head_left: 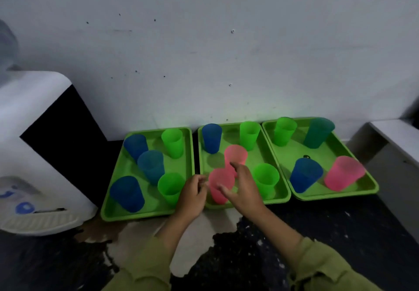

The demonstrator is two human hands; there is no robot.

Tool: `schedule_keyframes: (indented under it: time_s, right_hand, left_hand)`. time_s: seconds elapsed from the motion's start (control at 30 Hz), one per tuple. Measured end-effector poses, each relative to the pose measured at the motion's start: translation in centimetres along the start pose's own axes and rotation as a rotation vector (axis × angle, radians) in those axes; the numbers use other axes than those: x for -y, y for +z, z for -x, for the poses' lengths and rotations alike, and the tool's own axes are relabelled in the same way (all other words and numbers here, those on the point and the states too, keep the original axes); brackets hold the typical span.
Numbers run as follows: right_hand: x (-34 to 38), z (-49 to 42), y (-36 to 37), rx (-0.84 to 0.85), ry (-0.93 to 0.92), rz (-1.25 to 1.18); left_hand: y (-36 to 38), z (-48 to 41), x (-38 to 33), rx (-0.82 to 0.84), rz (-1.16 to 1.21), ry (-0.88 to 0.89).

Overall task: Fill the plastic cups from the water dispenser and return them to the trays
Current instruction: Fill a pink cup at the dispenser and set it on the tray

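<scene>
Head view: pink cup (221,188) upright at front of middle tray (275,200), between both hands. Right hand (243,188) spread loose at its right side, grasping nothing. Left hand (192,192) curled just beside it; grip unclear through blur.

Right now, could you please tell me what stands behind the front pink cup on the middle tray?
Another pink cup stands just behind it, upright. The right hand covers its lower part, so whether they touch is hidden.
</scene>
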State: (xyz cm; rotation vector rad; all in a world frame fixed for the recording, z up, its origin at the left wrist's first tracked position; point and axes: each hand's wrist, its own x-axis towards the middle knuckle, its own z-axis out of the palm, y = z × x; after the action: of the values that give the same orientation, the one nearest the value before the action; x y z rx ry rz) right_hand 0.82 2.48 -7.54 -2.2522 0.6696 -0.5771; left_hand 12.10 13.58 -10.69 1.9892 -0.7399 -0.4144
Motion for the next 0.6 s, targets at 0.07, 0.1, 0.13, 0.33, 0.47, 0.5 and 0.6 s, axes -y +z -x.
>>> schedule_keyframes:
  time_s: [0.07, 0.1, 0.13, 0.33, 0.47, 0.5, 0.6]
  right_hand:
    - [-0.2, 0.1, 0.9, 0.062, 0.041, 0.045]
    - [-0.2, 0.0, 1.2, 0.082, 0.060, 0.048]
    - [-0.3, -0.1, 1.6, 0.101, 0.076, 0.046]
    - [-0.6, -0.9, 2.5, 0.105, 0.138, 0.053]
    - [0.5, -1.0, 2.0, 0.059, 0.083, 0.040]
    - [1.1, -1.0, 1.7, 0.038, 0.061, 0.038]
    - [3.6, -1.0, 0.9, 0.008, -0.033, 0.004]
  left_hand:
    - [0.1, 0.8, 0.8, 0.016, -0.005, -0.018]
    - [0.1, 1.2, 1.1, 0.020, -0.001, -0.028]
    - [0.0, 1.6, 1.3, 0.021, -0.001, -0.037]
    - [-1.0, 3.1, 1.9, 0.049, -0.019, -0.079]
    - [-2.0, 3.7, 1.7, 0.070, -0.019, -0.095]
    - [-2.3, 3.8, 1.5, 0.061, -0.019, -0.092]
    - [-3.3, 3.9, 0.2, 0.013, 0.022, -0.013]
